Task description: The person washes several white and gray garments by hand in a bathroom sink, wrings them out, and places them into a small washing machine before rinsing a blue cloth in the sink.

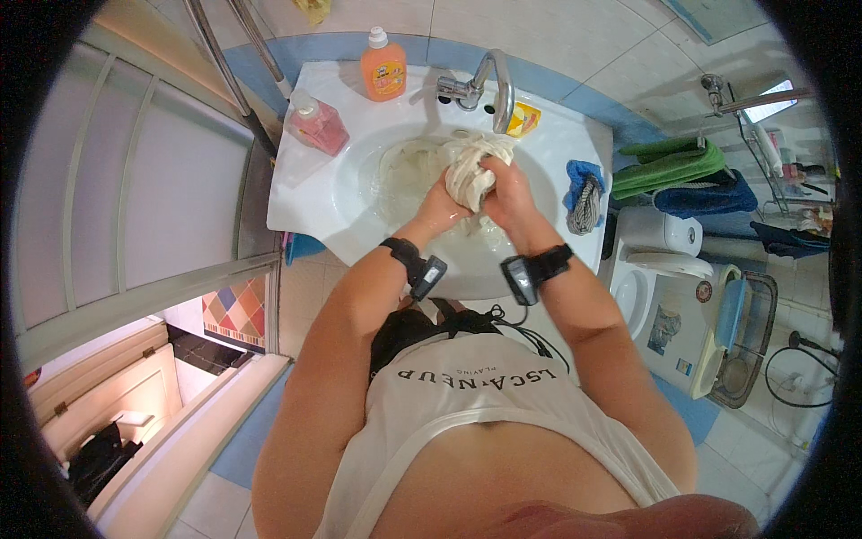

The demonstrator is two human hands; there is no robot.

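Observation:
Both of my hands hold a wet, bunched white cloth (470, 176) above the water in a white washbasin (357, 236). My left hand (441, 210) grips it from the left and below, my right hand (510, 194) from the right with the thumb on top. More pale cloth (412, 168) lies in the water beneath and to the left. A chrome faucet (502, 87) arches over the basin just behind the cloth. Water flow from it cannot be told. Part of the cloth is hidden by my fingers.
An orange bottle (384, 67) and a pink pump bottle (319, 124) stand on the back left of the counter. A yellow packet (524, 120) lies beside the faucet. A blue cloth and a striped cloth (584, 205) lie at the right edge. Green towels (667, 168) hang farther right.

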